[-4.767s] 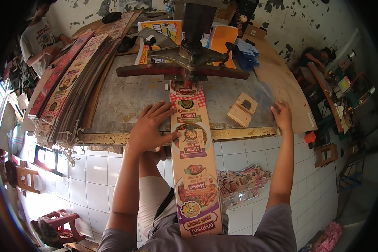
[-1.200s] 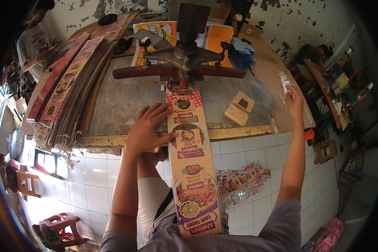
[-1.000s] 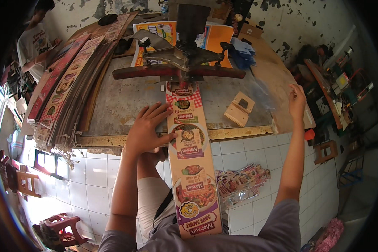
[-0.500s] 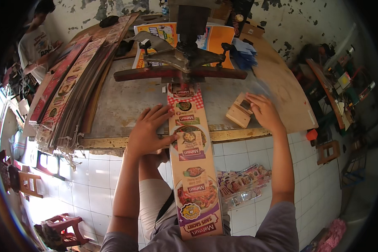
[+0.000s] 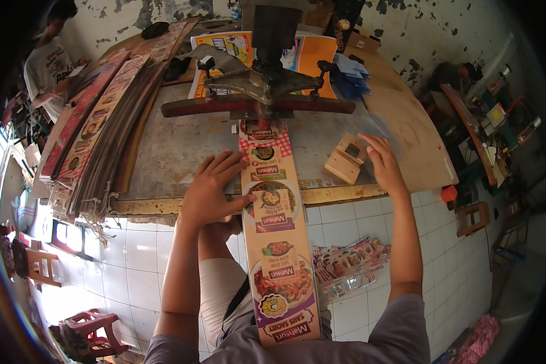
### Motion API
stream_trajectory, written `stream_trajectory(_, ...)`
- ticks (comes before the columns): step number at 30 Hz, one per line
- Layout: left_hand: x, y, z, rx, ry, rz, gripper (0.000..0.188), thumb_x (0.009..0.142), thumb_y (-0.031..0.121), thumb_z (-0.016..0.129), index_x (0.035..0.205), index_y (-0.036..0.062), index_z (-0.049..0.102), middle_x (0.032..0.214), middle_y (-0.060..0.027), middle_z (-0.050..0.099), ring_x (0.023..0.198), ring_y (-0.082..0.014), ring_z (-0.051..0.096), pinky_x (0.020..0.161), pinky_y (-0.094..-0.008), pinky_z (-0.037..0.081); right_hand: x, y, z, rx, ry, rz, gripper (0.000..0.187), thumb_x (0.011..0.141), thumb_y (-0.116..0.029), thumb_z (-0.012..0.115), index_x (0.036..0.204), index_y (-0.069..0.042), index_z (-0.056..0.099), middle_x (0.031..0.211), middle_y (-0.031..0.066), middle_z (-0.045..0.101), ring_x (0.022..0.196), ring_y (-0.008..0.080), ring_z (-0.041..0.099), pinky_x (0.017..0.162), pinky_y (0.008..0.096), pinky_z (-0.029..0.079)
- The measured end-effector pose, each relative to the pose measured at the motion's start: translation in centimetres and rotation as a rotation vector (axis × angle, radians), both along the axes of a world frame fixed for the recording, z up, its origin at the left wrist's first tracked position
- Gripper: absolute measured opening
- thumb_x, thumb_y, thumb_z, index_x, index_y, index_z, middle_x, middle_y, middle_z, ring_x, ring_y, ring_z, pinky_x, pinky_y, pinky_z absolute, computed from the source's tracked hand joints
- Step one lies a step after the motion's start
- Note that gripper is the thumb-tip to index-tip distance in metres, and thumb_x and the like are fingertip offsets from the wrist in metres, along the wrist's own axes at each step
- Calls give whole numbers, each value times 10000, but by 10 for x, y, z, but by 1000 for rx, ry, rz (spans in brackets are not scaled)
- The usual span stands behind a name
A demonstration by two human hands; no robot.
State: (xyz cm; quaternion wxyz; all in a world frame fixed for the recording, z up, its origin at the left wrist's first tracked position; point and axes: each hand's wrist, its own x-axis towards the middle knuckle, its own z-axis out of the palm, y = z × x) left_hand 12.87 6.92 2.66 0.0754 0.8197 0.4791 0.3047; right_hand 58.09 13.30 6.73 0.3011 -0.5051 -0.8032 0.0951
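Observation:
A long printed strip (image 5: 278,246) with food pictures runs from my lap up onto the metal-topped table, its far end under the press head (image 5: 262,103). My left hand (image 5: 211,191) lies flat with fingers spread beside the strip, thumb resting on the strip's left edge. To the right of the strip sits a pale wooden block (image 5: 341,167) with a dark patch on its top. Just right of that block is my right hand (image 5: 385,165), fingers stretched out and holding nothing; its fingertips are close to the block, and whether they touch it I cannot tell.
Stacked printed strips (image 5: 97,130) cover the table's left side. Behind the press lie colourful printed sheets (image 5: 315,60) and blue pieces (image 5: 350,77). Cut printed pieces (image 5: 353,262) lie on the tiled floor. Another person (image 5: 48,73) stands at the far left.
My right hand has shifted slightly right, off the wooden block's side, and its fingers have straightened. My left hand and the strip stay almost the same.

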Motion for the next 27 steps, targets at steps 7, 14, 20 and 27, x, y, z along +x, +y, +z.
stream_trajectory(7, -1, 0, 0, -36, 20, 6, 788, 831, 480, 871, 1510, 135, 670, 1626, -107, 588, 1566, -349, 471, 1309, -586, 319, -5, -4, -23, -90, 206, 43, 644, 1179, -262, 413, 1764, -101, 198, 1588, 105, 636, 1507, 305, 498, 1289, 439, 325)
stream_trajectory(14, 1, 0, 0, 5, 1, 4, 771, 825, 527, 883, 1429, 77, 718, 1584, -129, 624, 1532, -371, 511, 1277, -589, 358, -6, -5, -28, -148, 411, 119, 739, 1179, -449, 381, 1766, -59, 159, 1561, 99, 658, 1532, 295, 479, 1317, 438, 295)
stream_trajectory(20, 1, -1, 2, -10, 6, 3, 770, 826, 511, 879, 1452, 96, 706, 1598, -119, 613, 1546, -360, 496, 1290, -588, 345, 7, -2, -29, -49, 285, 81, 739, 1178, -450, 362, 1767, -58, 151, 1572, 103, 649, 1546, 308, 465, 1315, 456, 287)
stream_trajectory(27, 1, 0, 0, -1, 4, 0, 771, 822, 505, 881, 1447, 87, 707, 1589, -121, 620, 1541, -363, 501, 1286, -591, 348, 0, -8, -35, -66, 304, 115, 746, 1175, -416, 331, 1774, -66, 58, 1617, 109, 608, 1584, 322, 423, 1313, 453, 277)
